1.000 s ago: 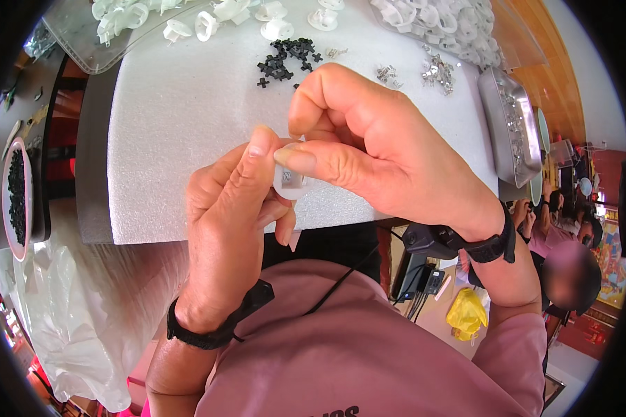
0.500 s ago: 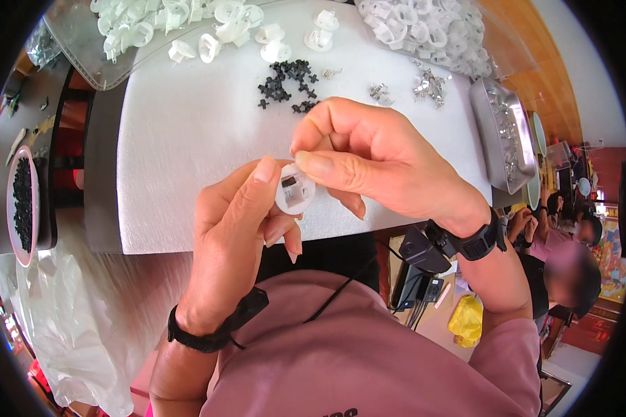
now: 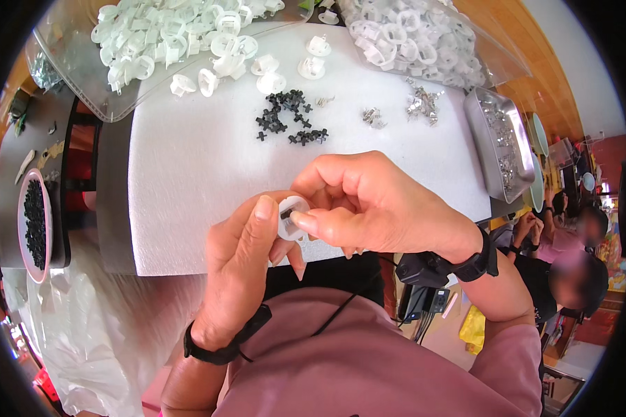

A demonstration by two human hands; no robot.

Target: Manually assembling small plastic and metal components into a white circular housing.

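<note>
Head view. My left hand [image 3: 240,267] and right hand [image 3: 368,205] meet near the frame centre, both pinching one small white round plastic part [image 3: 290,217]. Left thumb presses its 9 o'clock edge; right thumb and forefinger grip its 3 o'clock side. A dark insert shows in the part's opening. The part hangs above the near edge of the white foam pad [image 3: 188,181] on the table.

At 12 o'clock from my hands: a cluster of small black cross pieces [image 3: 285,121]. At 1 o'clock: little metal clips [image 3: 421,104]. At 2 o'clock: a metal tray [image 3: 501,142] with more clips. At 11 o'clock: a clear bag of white parts [image 3: 160,35]. At 9 o'clock: a pink-rimmed dish [image 3: 33,226] of black pieces.
</note>
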